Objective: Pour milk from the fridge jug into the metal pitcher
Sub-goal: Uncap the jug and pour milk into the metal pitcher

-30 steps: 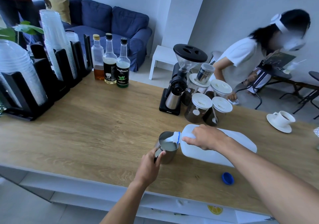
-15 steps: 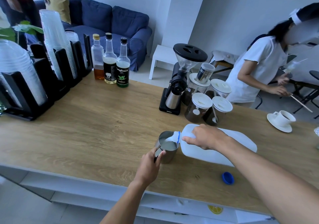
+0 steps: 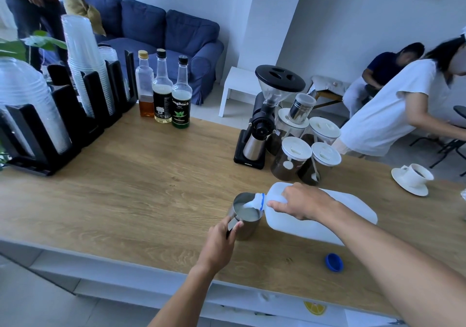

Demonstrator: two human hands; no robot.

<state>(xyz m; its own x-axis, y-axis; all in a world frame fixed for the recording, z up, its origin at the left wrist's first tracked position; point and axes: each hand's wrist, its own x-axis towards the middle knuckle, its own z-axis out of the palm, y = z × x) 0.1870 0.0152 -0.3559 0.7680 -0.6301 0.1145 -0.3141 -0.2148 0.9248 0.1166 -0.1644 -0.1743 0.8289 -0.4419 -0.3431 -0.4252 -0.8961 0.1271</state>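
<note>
A white plastic milk jug (image 3: 350, 210) lies tipped almost flat over the wooden counter (image 3: 141, 190), its blue-ringed neck over the rim of the metal pitcher (image 3: 248, 227). Milk runs from the neck into the pitcher, which holds a pool of milk. My right hand (image 3: 301, 204) grips the jug at its handle near the neck. My left hand (image 3: 222, 241) holds the pitcher's handle on the near side. The jug's blue cap (image 3: 333, 262) lies on the counter to the right, near the front edge.
A black coffee grinder (image 3: 262, 125) and several white-lidded jars (image 3: 293, 159) stand just behind the jug. Three syrup bottles (image 3: 164, 89) and cup racks (image 3: 63, 115) are at the back left. A cup on a saucer (image 3: 413, 178) sits far right. People move beyond the counter.
The jug and both hands hold their pose while the milk level in the pitcher stays about the same. The person in white behind the counter has shifted right; another seated person is now visible.
</note>
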